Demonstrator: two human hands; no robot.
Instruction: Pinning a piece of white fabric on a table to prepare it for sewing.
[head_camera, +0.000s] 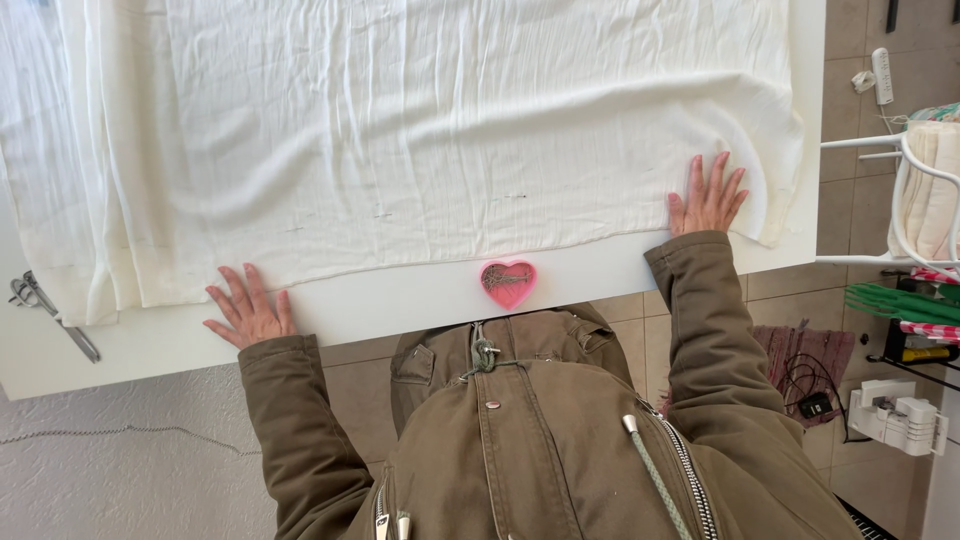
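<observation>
White table over beige tiled floor, white wire rack and power strip alongside.

We see the cloth spread across the table. Our left hand lies flat at its near left edge, our right hand on its near right corner. A heart-shaped dish sits between them, scissors far left.

Pink heart-shaped box, perhaps a pin case, at table's near edge.
</observation>
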